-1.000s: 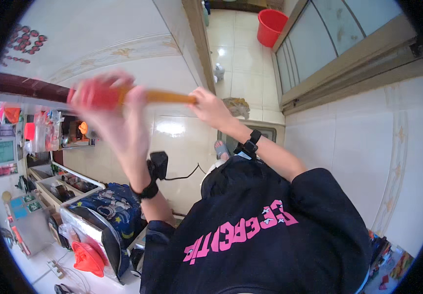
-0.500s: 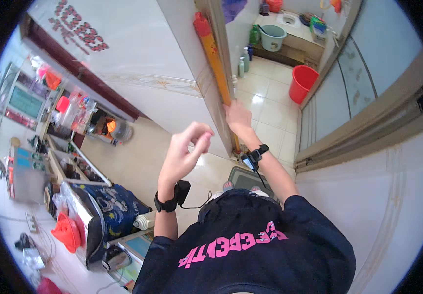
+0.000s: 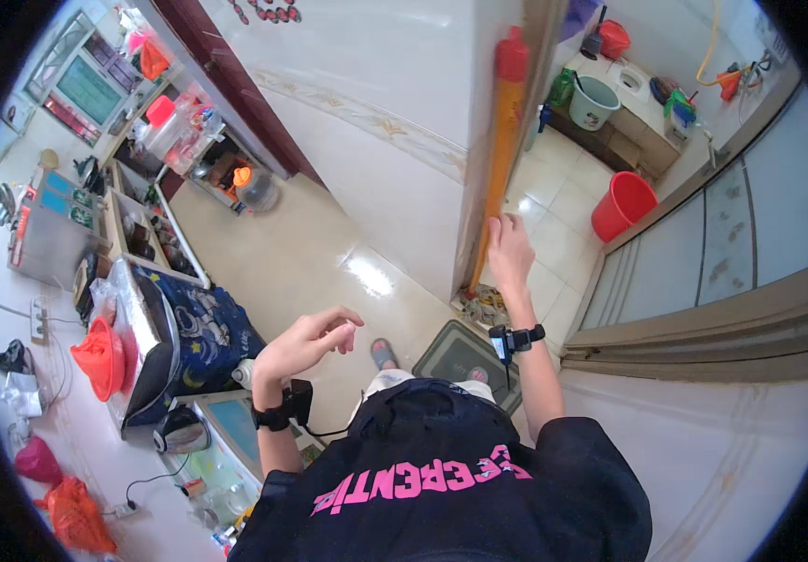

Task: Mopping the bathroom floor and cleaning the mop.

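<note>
A long orange stick with a red end (image 3: pixel 499 150) stands upright against the corner of a white tiled wall and door frame (image 3: pixel 474 187). My right hand (image 3: pixel 509 251) rests beside its lower part, fingers stretched upward and touching it; a black band sits on that wrist. Lower and nearer my body, my left hand (image 3: pixel 308 342) hangs in the air above the glossy floor. Its fingers are loosely curled and hold nothing, and its wrist carries a black band with a small device. My black shirt with pink lettering fills the bottom of the view.
A red bucket (image 3: pixel 624 206) and a grey-green bucket (image 3: pixel 596 101) stand on the tiled floor beyond the doorway. A dark mat (image 3: pixel 465 361) lies at my feet. On the left are a table under a dark blue cloth (image 3: pixel 188 337), a kettle (image 3: pixel 179 431) and cluttered shelves (image 3: pixel 141 234).
One second ago both hands held the stick across, up high. Now it stands upright against the door frame. My left hand has let go and dropped; my right hand has slid down to its lower part.
</note>
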{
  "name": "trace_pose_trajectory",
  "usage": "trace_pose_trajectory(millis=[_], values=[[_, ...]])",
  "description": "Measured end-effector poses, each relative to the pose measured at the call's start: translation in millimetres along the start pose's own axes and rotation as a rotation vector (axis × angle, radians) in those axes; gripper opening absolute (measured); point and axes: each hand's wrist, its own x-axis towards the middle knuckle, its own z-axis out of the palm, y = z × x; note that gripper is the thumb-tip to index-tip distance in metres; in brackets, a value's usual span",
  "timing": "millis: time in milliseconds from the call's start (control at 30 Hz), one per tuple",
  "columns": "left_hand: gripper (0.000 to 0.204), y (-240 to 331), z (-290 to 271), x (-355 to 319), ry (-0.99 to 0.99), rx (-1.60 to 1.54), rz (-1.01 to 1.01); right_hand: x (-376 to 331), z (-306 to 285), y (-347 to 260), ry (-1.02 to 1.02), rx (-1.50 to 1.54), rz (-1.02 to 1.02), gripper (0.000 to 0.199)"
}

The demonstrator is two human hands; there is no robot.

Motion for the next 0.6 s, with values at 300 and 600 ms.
trace_pose_trajectory(millis=[300,600], values=[[0.03,-135,-147,-32,0.205,-0.107,0.042,15,3,-9,0.038,0.041,0.194,0.034],[0.034,-234,-305,-31,0.215,-0.028,-0.074,34,41,-51,0.522,0.67,0.527,0.046]])
